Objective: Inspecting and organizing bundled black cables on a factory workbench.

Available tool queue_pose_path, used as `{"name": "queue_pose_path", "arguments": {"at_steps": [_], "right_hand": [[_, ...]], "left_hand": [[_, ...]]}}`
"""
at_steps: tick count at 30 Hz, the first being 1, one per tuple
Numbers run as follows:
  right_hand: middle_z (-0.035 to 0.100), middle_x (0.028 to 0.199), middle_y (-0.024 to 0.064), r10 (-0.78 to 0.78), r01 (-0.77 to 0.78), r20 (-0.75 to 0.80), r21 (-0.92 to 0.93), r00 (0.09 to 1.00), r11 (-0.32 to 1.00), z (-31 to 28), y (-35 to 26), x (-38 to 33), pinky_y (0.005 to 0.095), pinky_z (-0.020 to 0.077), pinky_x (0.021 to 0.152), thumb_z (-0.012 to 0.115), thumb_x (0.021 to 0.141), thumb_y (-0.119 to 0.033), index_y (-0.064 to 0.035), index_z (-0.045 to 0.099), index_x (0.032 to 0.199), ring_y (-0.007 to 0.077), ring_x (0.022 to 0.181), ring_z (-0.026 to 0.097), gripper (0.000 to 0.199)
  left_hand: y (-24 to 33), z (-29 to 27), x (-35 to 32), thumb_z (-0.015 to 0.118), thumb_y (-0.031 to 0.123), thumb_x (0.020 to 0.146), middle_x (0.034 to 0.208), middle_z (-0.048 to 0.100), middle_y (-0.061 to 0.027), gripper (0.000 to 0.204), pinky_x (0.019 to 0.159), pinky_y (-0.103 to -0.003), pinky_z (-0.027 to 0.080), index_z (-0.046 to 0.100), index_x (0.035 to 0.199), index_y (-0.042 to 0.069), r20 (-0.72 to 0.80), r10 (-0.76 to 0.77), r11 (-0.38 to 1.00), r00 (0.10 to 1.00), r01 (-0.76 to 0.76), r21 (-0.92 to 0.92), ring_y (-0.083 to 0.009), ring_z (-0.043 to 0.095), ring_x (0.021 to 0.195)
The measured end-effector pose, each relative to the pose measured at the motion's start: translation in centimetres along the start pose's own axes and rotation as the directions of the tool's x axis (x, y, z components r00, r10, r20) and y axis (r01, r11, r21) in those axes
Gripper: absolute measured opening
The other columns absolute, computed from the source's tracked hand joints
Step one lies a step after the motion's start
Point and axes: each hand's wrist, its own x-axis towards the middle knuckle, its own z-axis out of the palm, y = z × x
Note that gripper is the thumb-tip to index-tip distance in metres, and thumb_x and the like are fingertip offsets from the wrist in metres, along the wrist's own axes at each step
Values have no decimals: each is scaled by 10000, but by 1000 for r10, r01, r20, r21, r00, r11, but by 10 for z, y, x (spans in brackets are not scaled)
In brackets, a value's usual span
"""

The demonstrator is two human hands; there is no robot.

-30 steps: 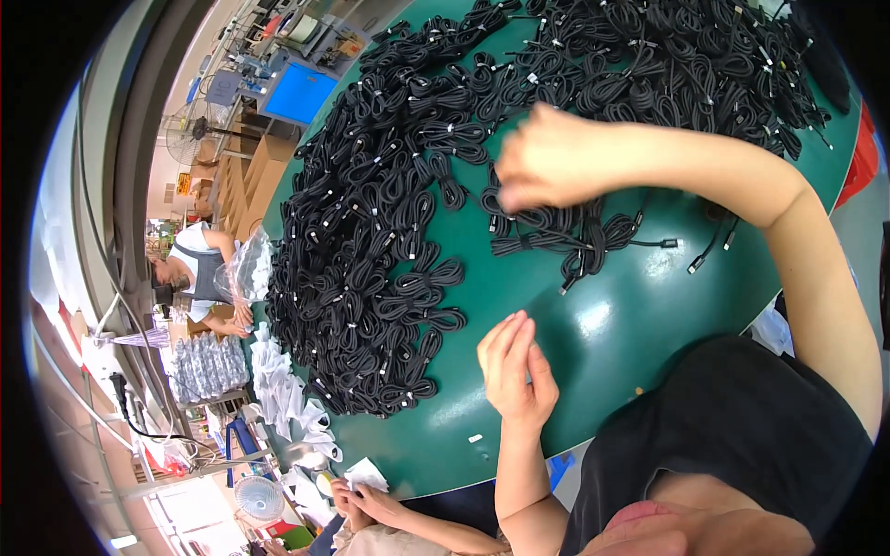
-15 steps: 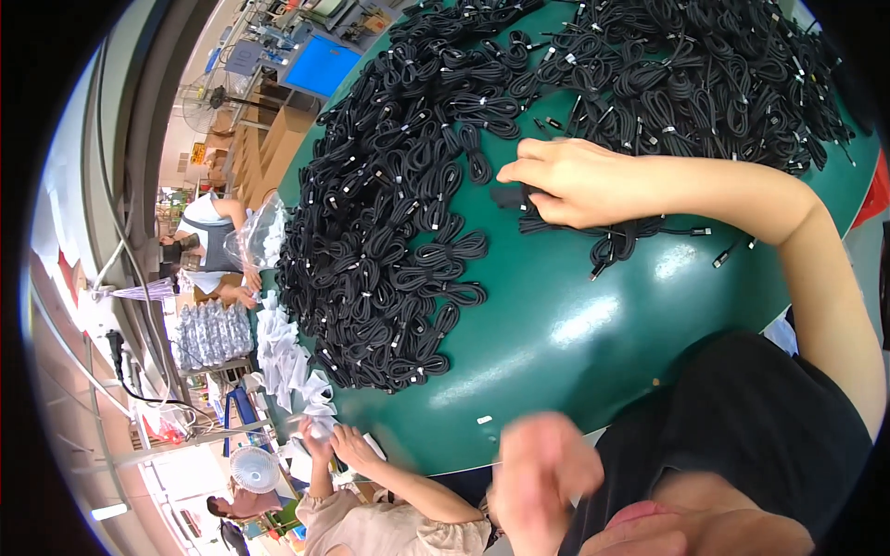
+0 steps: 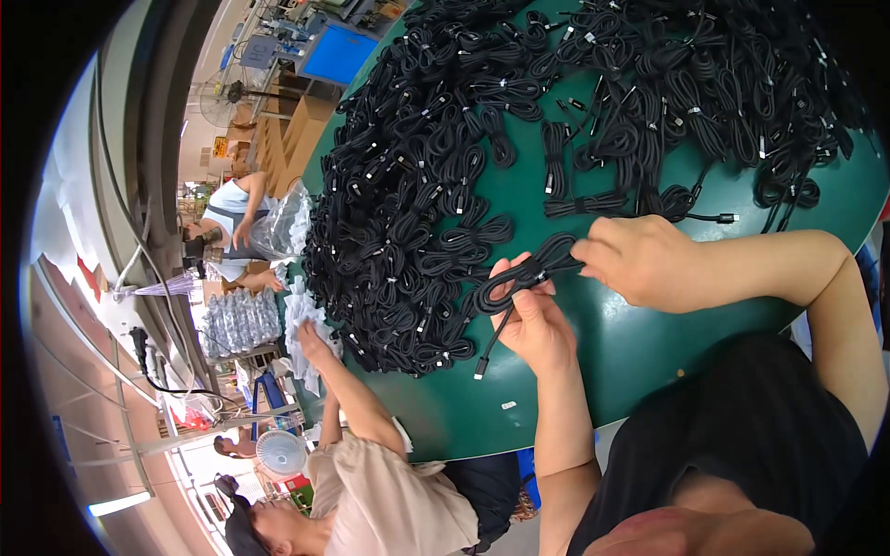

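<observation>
Holding a black cable bundle (image 3: 530, 272), the left hand (image 3: 540, 329) pinches it between thumb and fingers. The bundle sits at 11 o'clock from that palm; its plug (image 3: 479, 369) hangs toward 8 o'clock. The right hand (image 3: 640, 264) has bent fingers by the loops, the bundle at 9 o'clock from it; I can't tell if it grips. More black cables (image 3: 399, 204) lie at 10 o'clock on the green table (image 3: 445, 408).

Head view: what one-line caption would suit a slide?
Left hand and right hand hold a tied black cable over a green table piled with similar bundles.
</observation>
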Motion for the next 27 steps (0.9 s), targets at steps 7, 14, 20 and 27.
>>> {"name": "queue_pose_path", "arguments": {"at_steps": [7,14,20,27], "right_hand": [[425,663,58,-299,277,-54,-247,953,929,17,-4,3,270,425,473,563,626,-95,-28,490,673,166,559,498,110],[456,678,81,-236,243,61,-330,970,912,2,-8,7,283,428,476,591,604,-93,-18,489,657,183,583,494,137],[448,656,79,-146,164,94,-230,985,959,15,-10,-3,283,423,471,594,574,-85,-13,487,652,199,587,496,151],[451,657,82,-169,194,111,-283,979,939,3,-19,-2,287,424,476,592,615,-78,-11,485,654,201,593,497,132]], "left_hand": [[-5,3,-7,598,83,841,1044,520,-116,261,742,-289,466,481,1057,-4,76,-62,996,995,66,-54,-180,519,921],[4,-10,1,581,269,862,983,541,-97,366,652,-265,431,497,1065,-24,20,-26,999,999,26,-31,-143,512,787],[-3,-3,-4,593,260,854,1011,529,-100,355,675,-270,439,497,1053,-18,56,-79,995,995,82,-57,-149,516,810],[-7,-5,-11,606,255,847,1034,528,-101,359,761,-282,450,496,1055,-17,135,-139,987,981,126,102,-157,527,862]]}}
